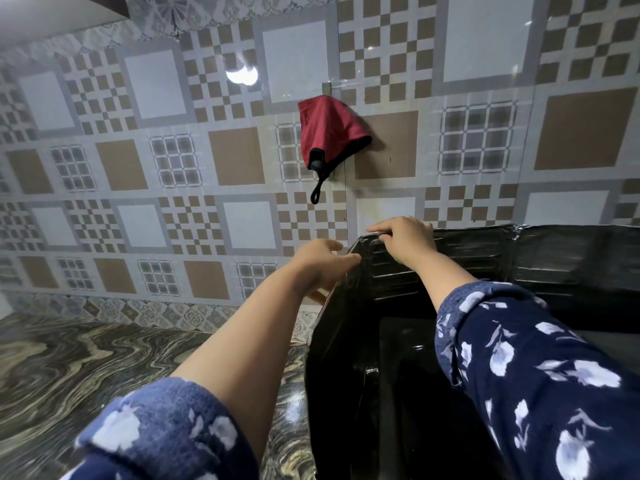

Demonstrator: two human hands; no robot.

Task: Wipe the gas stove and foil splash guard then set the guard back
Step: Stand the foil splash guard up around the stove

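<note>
Foil splash guard (450, 258) stands along the wall; I grip its left corner, right hand (403, 237) on top, left hand (320, 259) outside.

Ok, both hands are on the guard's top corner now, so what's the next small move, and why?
Probably ease the guard down and back toward the tiled wall until it stands square around the stove. The left hand and right hand pinch its top corner, the side panel looks angled, and neither hand holds a cloth.
</note>
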